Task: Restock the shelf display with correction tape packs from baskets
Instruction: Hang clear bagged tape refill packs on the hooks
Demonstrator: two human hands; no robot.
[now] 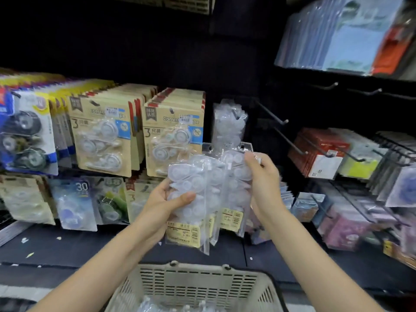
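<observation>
Both hands up in front of shelf display, approx. centre of view, holding a bunch of clear correction tape packs. Left hand grips the lower-left side of the bunch, thumb curled over the front, other fingers behind and not visible. Right hand is at the top-right of the bunch, fingers pinching the upper edge of a pack near its hanging tab. Packs are transparent bags w/ white tape units inside and yellow labels at the bottom; exact count cannot be told. Directly behind, a few identical clear packs hang on a peg. To the left of that peg, two rows of kraft-card packs marked "Correction Tape", 3 units each, hang close together; further left, blue/yellow carded packs. Bare pegs stick out to the right of the clear packs. Beige plastic basket sits below the hands at bottom edge of view, more clear packs inside, only partly visible. Right side of display holds assorted stationery, blurred, not identifiable.
</observation>
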